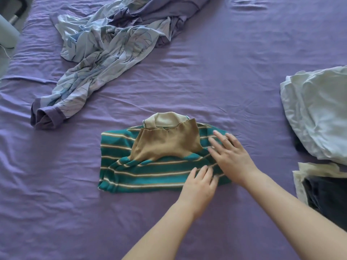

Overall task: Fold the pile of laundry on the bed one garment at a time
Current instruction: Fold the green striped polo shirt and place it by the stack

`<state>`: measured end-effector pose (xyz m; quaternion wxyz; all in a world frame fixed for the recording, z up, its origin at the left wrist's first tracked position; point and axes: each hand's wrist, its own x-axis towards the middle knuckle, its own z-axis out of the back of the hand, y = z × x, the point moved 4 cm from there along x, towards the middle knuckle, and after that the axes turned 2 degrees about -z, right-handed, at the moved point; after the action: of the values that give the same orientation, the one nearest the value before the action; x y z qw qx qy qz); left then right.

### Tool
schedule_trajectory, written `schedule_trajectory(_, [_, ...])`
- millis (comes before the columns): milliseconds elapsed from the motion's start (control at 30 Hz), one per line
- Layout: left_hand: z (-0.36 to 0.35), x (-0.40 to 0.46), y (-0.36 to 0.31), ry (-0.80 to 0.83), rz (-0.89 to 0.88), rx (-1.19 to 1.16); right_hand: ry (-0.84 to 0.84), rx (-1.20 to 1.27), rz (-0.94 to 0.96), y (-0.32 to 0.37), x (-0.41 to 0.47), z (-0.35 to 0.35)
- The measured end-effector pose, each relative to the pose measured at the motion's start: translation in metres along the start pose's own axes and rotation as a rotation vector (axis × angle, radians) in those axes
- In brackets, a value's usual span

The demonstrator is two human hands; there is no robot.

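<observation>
Head view — both hands are flattening the striped shirt, which is lying partly folded under them. Left hand is resting with fingers straight on its near edge; right hand is pressing, fingers spread, just beyond. Judging next — a closing fold, then the floral garment far left.

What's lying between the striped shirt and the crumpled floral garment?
Only bare purple sheet separates the striped shirt from the floral garment, in the head view.
</observation>
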<state>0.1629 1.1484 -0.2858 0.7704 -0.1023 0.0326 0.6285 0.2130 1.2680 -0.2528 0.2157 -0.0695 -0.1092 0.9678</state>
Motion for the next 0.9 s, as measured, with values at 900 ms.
schedule_trajectory(900, [0.025,0.004,0.031,-0.133,0.592,-1.115,0.317,-0.051,0.271,-0.042,0.050,0.027])
